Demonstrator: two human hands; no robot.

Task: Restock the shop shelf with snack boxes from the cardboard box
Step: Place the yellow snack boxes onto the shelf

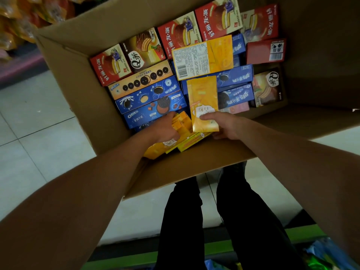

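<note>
An open cardboard box (78, 78) stands on the floor, filled with snack boxes: red pie boxes (179, 36), blue Oreo boxes (150, 102) and yellow boxes (202, 57). My right hand (224, 123) grips the near end of an upright yellow snack box (202, 102), thumb on its front. My left hand (165, 129) is closed over a stack of yellow boxes (183, 123) lying at the box's near wall. Lower layers are hidden.
Pale floor tiles (39, 123) lie to the left. Orange snack bags (17, 20) hang at the top left on a shelf. A green shelf edge (214, 248) with packets runs along the bottom. My dark-trousered legs (214, 221) stand behind the box.
</note>
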